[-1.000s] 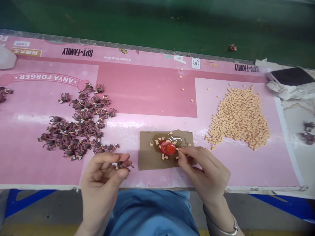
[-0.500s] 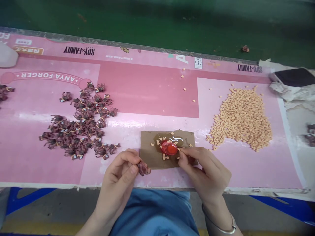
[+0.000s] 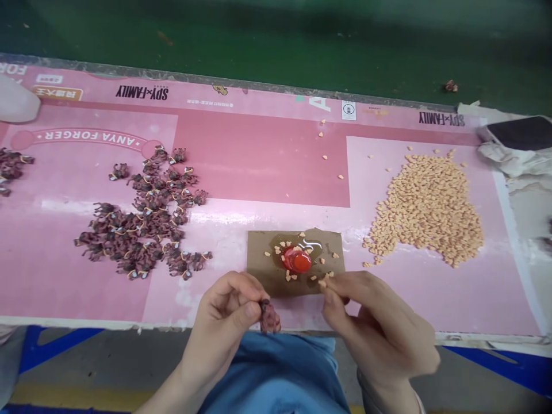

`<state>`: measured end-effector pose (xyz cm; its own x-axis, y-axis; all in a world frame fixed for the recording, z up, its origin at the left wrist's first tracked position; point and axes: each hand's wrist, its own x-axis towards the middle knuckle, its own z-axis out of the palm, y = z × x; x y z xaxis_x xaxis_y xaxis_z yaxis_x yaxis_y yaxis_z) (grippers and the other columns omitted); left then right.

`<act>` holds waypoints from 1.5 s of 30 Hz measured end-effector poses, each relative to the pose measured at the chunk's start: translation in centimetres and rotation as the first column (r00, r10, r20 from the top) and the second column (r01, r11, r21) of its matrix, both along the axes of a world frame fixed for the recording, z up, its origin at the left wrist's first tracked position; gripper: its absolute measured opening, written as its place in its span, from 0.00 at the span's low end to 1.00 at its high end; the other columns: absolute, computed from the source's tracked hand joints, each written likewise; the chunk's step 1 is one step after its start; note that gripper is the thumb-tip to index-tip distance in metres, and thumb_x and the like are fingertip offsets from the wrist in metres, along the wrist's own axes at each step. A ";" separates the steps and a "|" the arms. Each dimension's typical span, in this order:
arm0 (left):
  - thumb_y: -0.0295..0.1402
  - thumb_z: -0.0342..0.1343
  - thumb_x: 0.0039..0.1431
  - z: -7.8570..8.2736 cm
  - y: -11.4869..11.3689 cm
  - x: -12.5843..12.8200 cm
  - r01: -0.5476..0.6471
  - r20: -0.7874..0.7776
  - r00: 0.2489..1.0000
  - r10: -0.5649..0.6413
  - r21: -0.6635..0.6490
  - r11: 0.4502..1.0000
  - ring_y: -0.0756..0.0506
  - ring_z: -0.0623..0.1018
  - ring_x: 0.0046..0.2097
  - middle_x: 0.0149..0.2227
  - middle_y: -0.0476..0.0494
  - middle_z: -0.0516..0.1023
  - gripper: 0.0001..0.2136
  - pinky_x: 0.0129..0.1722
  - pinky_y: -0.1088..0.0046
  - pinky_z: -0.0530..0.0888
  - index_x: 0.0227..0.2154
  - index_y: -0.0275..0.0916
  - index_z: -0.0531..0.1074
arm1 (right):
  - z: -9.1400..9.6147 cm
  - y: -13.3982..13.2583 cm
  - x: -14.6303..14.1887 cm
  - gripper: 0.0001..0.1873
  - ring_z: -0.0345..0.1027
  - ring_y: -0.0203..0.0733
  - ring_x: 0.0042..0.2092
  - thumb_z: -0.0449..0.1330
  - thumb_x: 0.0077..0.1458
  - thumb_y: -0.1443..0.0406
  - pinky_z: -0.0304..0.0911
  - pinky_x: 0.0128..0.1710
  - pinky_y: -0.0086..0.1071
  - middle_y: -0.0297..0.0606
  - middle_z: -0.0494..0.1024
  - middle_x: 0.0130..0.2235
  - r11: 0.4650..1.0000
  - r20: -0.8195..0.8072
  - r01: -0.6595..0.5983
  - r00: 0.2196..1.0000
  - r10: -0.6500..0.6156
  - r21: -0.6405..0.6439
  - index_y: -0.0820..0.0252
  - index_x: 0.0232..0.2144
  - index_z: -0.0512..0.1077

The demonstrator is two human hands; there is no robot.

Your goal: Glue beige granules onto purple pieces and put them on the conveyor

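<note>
My left hand (image 3: 224,322) is shut on a dark maroon bundle (image 3: 269,317), which hangs at the fingertips just below the cardboard's front edge. My right hand (image 3: 371,325) pinches small peach-coloured bits (image 3: 325,280) at the cardboard's lower right corner. On the brown cardboard piece (image 3: 263,276), a red bottle cap (image 3: 297,259) sits in a shiny amber puddle with peach bits stuck around it. Many more maroon bundles with yellow bands (image 3: 144,224) lie heaped to the left. A large pile of peach bits (image 3: 426,213) spreads to the right.
Everything lies on a pink printed mat (image 3: 259,161) with a front edge close to my lap. A dark phone-like object (image 3: 521,133) rests on crumpled paper at the far right. Green floor lies beyond the mat, with one stray bundle (image 3: 451,86).
Both hands have drawn back towards me. The left hand has turned the bundle upright, and the right fingertips have moved from beside the cap to the cardboard's lower right corner.
</note>
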<state>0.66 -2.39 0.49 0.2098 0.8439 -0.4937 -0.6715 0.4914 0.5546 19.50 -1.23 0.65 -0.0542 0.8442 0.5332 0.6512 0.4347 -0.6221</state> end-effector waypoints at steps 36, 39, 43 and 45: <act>0.33 0.72 0.56 0.5 -0.3 0.8 0.070 -0.649 0.695 0.310 0.490 0.869 0.53 0.84 0.28 0.27 0.53 0.83 0.06 0.31 0.87 0.81 0.26 0.44 0.82 | 2.6 -1.0 -1.7 0.15 0.82 0.40 0.38 0.51 0.68 0.73 0.78 0.38 0.30 0.41 0.87 0.38 0.951 0.448 -0.308 0.846 0.288 -0.031 0.70 0.43 0.79; 0.29 0.69 0.59 0.6 -0.2 0.0 0.148 -0.650 0.666 0.365 0.596 0.789 0.51 0.86 0.35 0.36 0.51 0.85 0.05 0.35 0.85 0.83 0.37 0.46 0.84 | 2.2 -0.7 -0.9 0.15 0.82 0.38 0.39 0.56 0.62 0.74 0.80 0.40 0.29 0.39 0.87 0.39 0.941 0.076 -0.324 0.940 0.331 -0.098 0.64 0.48 0.77; 0.23 0.64 0.64 1.2 0.9 -0.7 0.318 -0.655 0.671 0.347 0.677 0.664 0.52 0.85 0.42 0.42 0.52 0.87 0.18 0.41 0.86 0.83 0.51 0.51 0.81 | 1.6 -0.6 0.2 0.28 0.81 0.39 0.37 0.56 0.59 0.77 0.79 0.31 0.29 0.37 0.86 0.42 0.939 -0.358 -0.285 0.911 0.204 -0.191 0.51 0.58 0.74; 0.24 0.63 0.65 1.5 1.7 -0.5 0.365 -0.668 0.677 0.309 0.670 0.647 0.54 0.85 0.42 0.41 0.54 0.87 0.18 0.42 0.88 0.82 0.52 0.54 0.80 | 1.3 -0.6 0.4 0.28 0.81 0.39 0.36 0.56 0.60 0.77 0.77 0.28 0.29 0.36 0.86 0.40 0.950 -0.466 -0.257 0.872 0.148 -0.179 0.49 0.58 0.75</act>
<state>0.14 -0.68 2.04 0.1344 0.9550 0.2643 0.0791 -0.2762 0.9578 19.90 -1.87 1.97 -0.0421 0.9410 0.3359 0.1975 0.3374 -0.9204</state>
